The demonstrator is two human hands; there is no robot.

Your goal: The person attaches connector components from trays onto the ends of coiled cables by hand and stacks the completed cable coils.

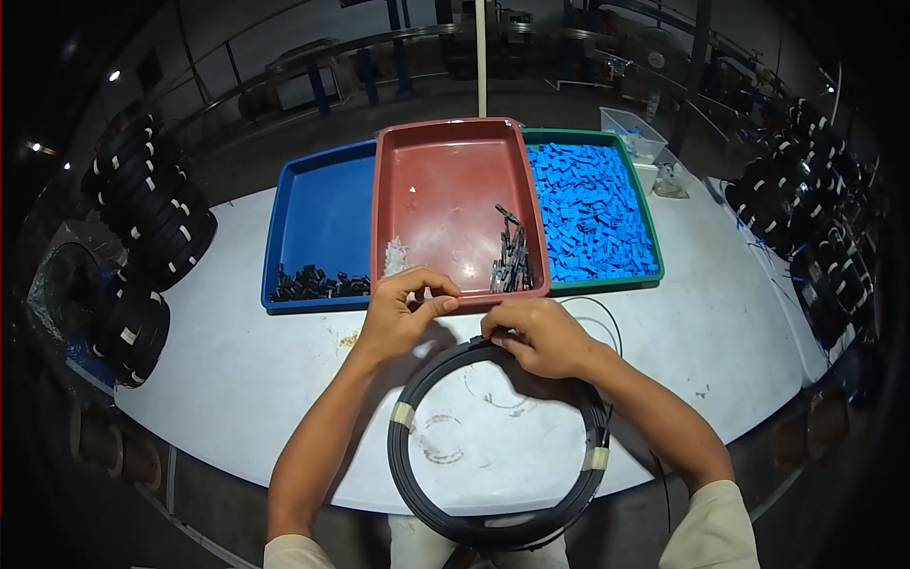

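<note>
A coil of black cable [403,467], bound with pale tape at its left and right sides, lies at the near edge of the white table [227,379]. My right hand [540,337] is closed at the coil's top, by a small dark piece; what its fingers pinch is too small to make out. Just in front of the red tray [450,199], my left hand [409,308] has thumb and forefinger pressed together, and anything between them is too small to tell. Small white pieces [395,256] and dark connectors [512,256] lie in that tray.
A blue tray [322,209] with black pieces stands left, a green tray [645,209] full of blue pieces right. Clear plastic containers [635,137] sit behind it. Stacked black coils rise at the left [156,209] and right [787,199]. A thin cable loops beside my right hand.
</note>
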